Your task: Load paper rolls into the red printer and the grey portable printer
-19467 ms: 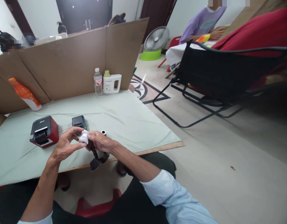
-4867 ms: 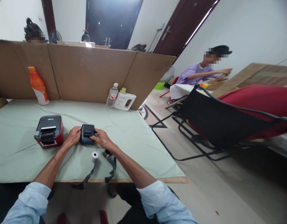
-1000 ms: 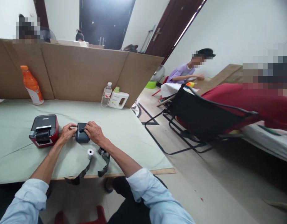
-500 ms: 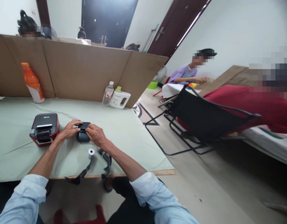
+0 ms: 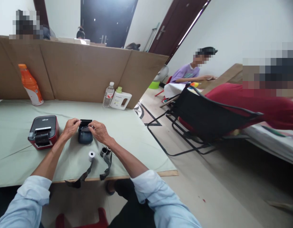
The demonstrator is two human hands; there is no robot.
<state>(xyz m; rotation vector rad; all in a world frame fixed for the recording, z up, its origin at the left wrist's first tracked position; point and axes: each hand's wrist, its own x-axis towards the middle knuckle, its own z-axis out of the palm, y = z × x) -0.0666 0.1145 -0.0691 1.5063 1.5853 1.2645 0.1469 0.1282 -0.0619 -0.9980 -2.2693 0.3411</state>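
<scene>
While our fingers [image 5: 78, 120] pinch the raised lid of the small dark printer [image 5: 85, 135], our left hand [image 5: 69, 128] grips its left edge and our right hand [image 5: 99, 132] presses fingertips on the lid's right side, so both hands are closed on it rather than spread. It sits on the desk [image 5: 127, 136] between our wrists, its lid tilted up and the paper bay exposed; whether anything lies in the bay we cannot tell. We judge the opening done and the loading not: the white paper roll [image 5: 91, 155] stands apart, nearer us, untouched. Just beside it lies a dark spool [image 5: 103, 151] with black straps [image 5: 84, 174] trailing over the desk edge. Left of our hands rests the red printer [image 5: 43, 131]. Farther back, against the cardboard screen [image 5: 84, 72], stand an orange bottle [image 5: 29, 85], a water bottle [image 5: 108, 94] and a white jug [image 5: 121, 100].
</scene>
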